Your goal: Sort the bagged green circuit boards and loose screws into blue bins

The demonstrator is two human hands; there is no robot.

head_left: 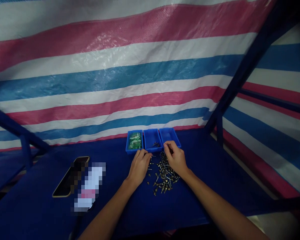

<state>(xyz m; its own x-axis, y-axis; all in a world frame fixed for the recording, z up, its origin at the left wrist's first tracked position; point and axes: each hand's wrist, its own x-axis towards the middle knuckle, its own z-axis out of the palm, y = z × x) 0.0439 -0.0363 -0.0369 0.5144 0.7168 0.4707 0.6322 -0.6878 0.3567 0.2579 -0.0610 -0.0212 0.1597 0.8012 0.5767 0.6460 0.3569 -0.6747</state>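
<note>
A loose pile of small metal pieces (165, 178), with thin silvery shanks and darker or brass-coloured heads, lies on the blue tabletop. My left hand (139, 166) rests at the pile's left edge, fingers curled and tips together beside a few scattered pieces. Over the pile's far right side is my right hand (176, 159), its thumb and fingers pinched. Whatever either hand holds is too small or hidden to make out. Just beyond the hands stands a blue middle tray (151, 134) with a few similar dark pieces in it.
Left of the middle tray, another blue tray (127, 146) holds green-and-clear packets (135, 140). A third blue tray (168, 133) stands on the right. A phone (65, 181) and a blurred-out pale item (90, 186) lie at left. Striped sheeting (115, 76) and blue frame bars (236, 80) surround the table.
</note>
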